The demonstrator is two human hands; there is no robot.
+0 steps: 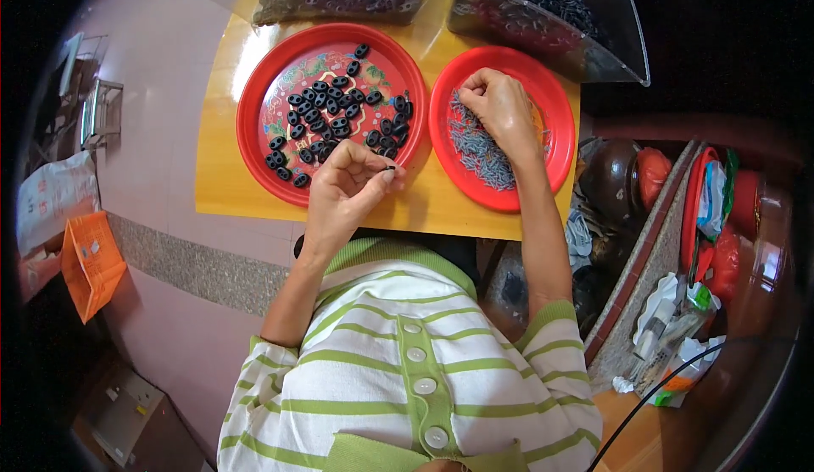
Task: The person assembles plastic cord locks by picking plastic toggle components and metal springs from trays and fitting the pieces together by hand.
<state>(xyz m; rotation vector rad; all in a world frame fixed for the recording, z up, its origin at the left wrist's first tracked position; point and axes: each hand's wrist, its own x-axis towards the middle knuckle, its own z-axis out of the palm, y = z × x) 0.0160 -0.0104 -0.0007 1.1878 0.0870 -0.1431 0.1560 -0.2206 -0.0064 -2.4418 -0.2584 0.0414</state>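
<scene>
Over the near edge of the wooden tabletop (pixel 229 175), the left hand (pixel 343 188) is curled with its fingertips pinched together; its grip is narrow and holds one small black oval part (pixel 389 168) between thumb and forefinger, just off the rim of the left red plate (pixel 254 91). That plate has a patterned middle and carries a loose scatter of the same black oval parts (pixel 335 116), each with two holes, spread mostly across its centre and lower right.

Just beside it, rims nearly touching, sits the right red plate (pixel 555 108). The right hand (pixel 502 109) rests on it, knuckles up, fingers bent down into a heap of small grey pins (pixel 475 146); its grip is closed to a pinch over the heap, but whether a pin is between the fingertips cannot be told.

At the far edge of the tabletop stand two clear plastic bins (pixel 627 40), side by side, both filled with dark small parts. The person wears a green and white striped top with buttons (pixel 420 362). An orange basket (pixel 89 260) lies on the pink tiled floor at the left, well apart from the tabletop.
</scene>
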